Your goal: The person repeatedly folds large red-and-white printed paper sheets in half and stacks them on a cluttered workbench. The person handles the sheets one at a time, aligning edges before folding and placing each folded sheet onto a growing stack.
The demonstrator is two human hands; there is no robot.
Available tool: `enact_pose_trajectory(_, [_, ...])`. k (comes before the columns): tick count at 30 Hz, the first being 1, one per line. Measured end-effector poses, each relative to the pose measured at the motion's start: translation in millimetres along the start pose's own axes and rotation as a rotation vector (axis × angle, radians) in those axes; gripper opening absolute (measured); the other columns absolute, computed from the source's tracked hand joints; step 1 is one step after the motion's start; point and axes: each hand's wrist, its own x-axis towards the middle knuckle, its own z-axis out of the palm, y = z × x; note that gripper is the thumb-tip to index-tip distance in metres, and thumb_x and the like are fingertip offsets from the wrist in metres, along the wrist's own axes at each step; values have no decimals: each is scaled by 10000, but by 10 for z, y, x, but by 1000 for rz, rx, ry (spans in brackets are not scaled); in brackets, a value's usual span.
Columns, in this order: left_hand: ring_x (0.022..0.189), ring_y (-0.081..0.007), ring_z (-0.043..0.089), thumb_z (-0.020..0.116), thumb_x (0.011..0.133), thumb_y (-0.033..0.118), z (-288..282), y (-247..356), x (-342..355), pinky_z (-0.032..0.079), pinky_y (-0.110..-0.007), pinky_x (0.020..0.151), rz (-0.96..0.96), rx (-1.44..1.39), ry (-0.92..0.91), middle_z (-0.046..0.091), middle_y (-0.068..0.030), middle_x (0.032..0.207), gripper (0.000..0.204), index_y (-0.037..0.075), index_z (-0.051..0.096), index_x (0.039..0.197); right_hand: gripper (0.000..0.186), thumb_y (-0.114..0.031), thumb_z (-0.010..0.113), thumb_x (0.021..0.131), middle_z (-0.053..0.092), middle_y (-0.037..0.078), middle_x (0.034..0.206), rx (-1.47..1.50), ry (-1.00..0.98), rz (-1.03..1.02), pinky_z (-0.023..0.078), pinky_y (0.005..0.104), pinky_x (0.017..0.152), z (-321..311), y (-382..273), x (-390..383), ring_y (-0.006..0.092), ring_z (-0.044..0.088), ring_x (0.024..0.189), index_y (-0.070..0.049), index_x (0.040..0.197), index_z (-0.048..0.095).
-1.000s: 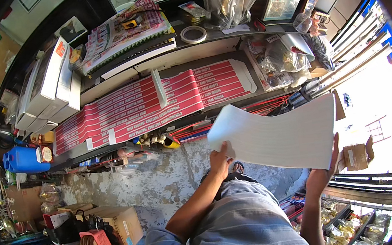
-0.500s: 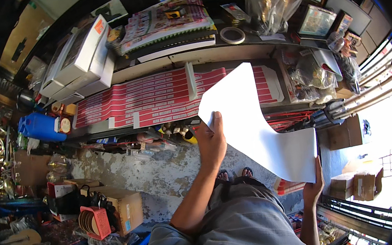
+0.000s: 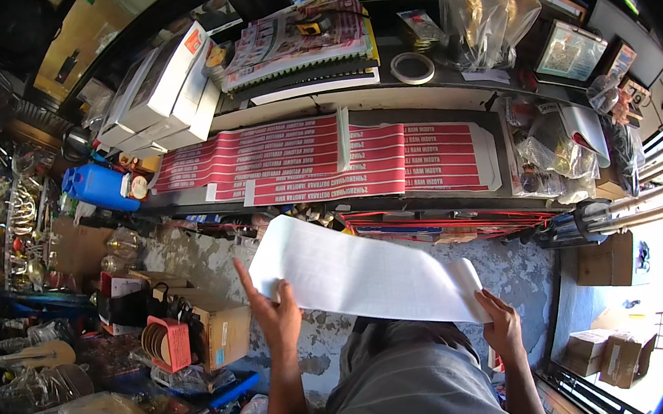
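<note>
A long white sheet (image 3: 355, 274) is stretched level between my hands, in front of my body. My left hand (image 3: 277, 315) grips its left end, thumb on the near edge and index finger pointing up past the end. At the other end, which curls up into a loose roll, my right hand (image 3: 502, 322) is closed on the lower corner. Beyond the sheet, red-and-white printed strips (image 3: 285, 159) lie overlapped along the bench shelf; some have an upturned edge. Fingers behind the sheet are hidden.
On the upper shelf are white boxes (image 3: 155, 92), a stack of booklets (image 3: 296, 43) and a tape roll (image 3: 412, 68). A blue container (image 3: 99, 187) stands at the shelf's left end. Cardboard boxes (image 3: 227, 329) and wrapped goods crowd the floor on the left.
The sheet has come down from over the shelf and turned from steeply slanted to nearly level. My left hand has moved left and nearer; my right hand has moved a little left.
</note>
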Motion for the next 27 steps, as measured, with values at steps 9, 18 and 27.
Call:
enact_pose_trajectory(9, [759, -156, 661, 589, 975, -20, -149, 409, -334, 504, -278, 445, -167, -45, 193, 659, -138, 1243, 851, 159, 267, 1742, 801, 137, 536, 681, 692, 255, 1435, 121, -67, -129, 596, 474, 1073, -3, 31, 481, 423, 687, 1308, -83, 1432, 708])
enact_pose_trajectory(18, [999, -215, 674, 579, 888, -34, -975, 265, 28, 559, -335, 616, -155, 130, 369, 647, -113, 1302, 706, 129, 512, 1572, 801, 83, 673, 657, 695, 184, 1469, 47, -172, -350, 613, 476, 1035, 39, -526, 1036, 401, 740, 1214, -173, 1412, 749])
enact_pose_trajectory(27, [1010, -196, 667, 606, 900, 34, -1569, -434, 1161, 558, -301, 697, -232, 40, 408, 651, -84, 1310, 606, 133, 569, 1497, 599, -42, 745, 805, 708, 107, 1468, 82, -433, -312, 550, 464, 1125, 616, -1261, 1757, 310, 698, 1300, -213, 1378, 773])
